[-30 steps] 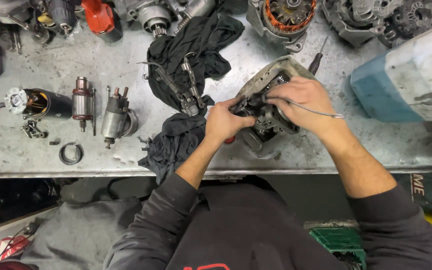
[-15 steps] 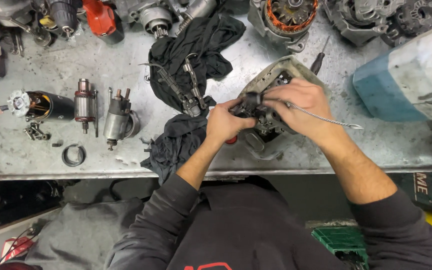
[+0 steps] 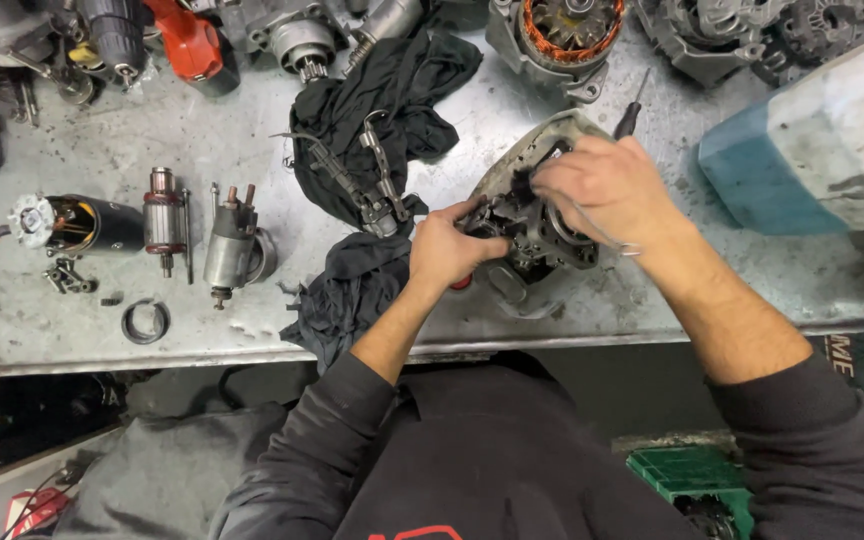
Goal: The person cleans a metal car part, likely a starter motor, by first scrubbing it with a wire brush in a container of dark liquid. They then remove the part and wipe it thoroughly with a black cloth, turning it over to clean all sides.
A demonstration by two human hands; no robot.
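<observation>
A grey cast-metal alternator housing (image 3: 532,235), right of frame centre on the scratched steel tabletop (image 3: 102,160), is clamped by the left hand (image 3: 447,250) and covered by the right hand's (image 3: 602,190) curled fingers beside a black crumpled cloth (image 3: 352,290).

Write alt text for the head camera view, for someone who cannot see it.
Both hands grip a grey alternator housing on a metal workbench: left hand at its left side, right hand on top. Black rags and starter motor parts lie to the left.
</observation>
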